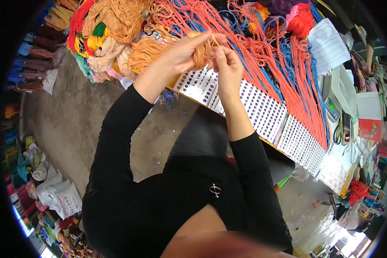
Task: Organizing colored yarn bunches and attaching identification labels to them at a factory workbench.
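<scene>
A small hank of golden-tan yarn (pixel 199 56) hangs around the fingers of my left hand (pixel 181 55), which is closed on it above the table's front edge. Close beside it, my right hand (pixel 228 64) pinches at the hank's edge with thumb and forefinger; a strand seems to run there, too thin to make out fully. Beneath and behind both hands lie long coral-red yarn strands (pixel 262 56) mixed with blue ones. Left of my hands is a heap of orange-tan yarn (pixel 147 55).
Along the table's front edge runs a white card strip with rows of dark dots (pixel 262 107). To the right are a digital scale (pixel 332 107), scissors (pixel 339 134), a paper sheet (pixel 329 45) and a red-and-white booklet (pixel 369 116). A white sack (pixel 60 195) stands on the floor at left.
</scene>
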The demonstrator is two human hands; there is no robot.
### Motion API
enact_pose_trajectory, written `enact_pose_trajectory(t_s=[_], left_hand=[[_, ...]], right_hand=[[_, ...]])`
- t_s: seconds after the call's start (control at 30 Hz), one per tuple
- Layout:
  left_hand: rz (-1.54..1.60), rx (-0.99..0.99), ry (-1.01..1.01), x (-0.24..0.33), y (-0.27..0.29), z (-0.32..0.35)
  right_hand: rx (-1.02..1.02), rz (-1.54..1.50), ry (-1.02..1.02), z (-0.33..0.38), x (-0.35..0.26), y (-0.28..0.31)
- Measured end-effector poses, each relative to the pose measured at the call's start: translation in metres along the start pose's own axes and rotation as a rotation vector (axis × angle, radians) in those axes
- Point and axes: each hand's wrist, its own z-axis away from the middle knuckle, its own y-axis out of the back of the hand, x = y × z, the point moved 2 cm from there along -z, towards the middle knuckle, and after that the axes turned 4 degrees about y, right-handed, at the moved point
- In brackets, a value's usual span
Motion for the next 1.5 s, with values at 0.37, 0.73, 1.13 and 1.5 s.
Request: enact_pose_trajectory(t_s=[0.37,0.73,1.13,1.5], left_hand=[[-0.099,0.191,0.013,-0.009,-0.010,-0.002],[-0.105,0.269,-0.043,-0.001,-0.018,0.004],[-0.175,0.294,-0.087,0.000,-0.023,0.006],[-0.242,0.349,-0.087,0.003,-0.029,0.004]], right_hand=[[-0.007,-0.071,-0.011,0.006,-0.006,0.007],[0.000,-0.377,-0.196,0.012,-0.014,0.010],[0.011,-0.225,-0.135,0.012,-0.020,0.017],[-0.044,0.051,-0.053,0.022,-0.028,0.017]])
